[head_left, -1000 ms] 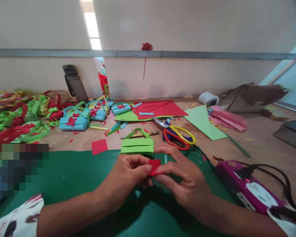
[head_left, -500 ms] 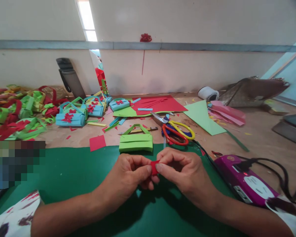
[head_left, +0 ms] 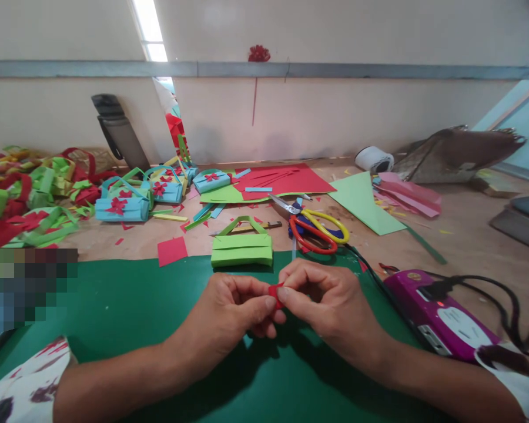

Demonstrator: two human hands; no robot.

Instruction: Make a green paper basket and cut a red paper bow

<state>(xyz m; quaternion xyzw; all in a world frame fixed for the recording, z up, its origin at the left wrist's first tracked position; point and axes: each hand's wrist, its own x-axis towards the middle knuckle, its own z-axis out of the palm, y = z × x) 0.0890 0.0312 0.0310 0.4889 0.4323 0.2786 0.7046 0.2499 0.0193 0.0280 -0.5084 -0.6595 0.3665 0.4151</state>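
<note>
My left hand [head_left: 231, 314] and my right hand [head_left: 324, 305] meet over a dark green sheet [head_left: 127, 311]. Both pinch one small red paper piece [head_left: 274, 292] between thumbs and fingertips; most of it is hidden by my fingers. Just beyond my hands lies a light green folded paper bag [head_left: 241, 248] with a handle loop. A red paper square [head_left: 172, 251] rests at the sheet's far edge, to the left.
Scissors with red and yellow handles [head_left: 314, 228] lie behind the bag. A purple device [head_left: 441, 317] with black cables sits at right. Blue paper bags [head_left: 122, 207], red and green scraps pile at left. Red [head_left: 286, 179] and light green [head_left: 360, 202] sheets lie farther back.
The red piece has been folded smaller between my fingertips; my right fingers closed in tighter round it. The view tilted slightly downward.
</note>
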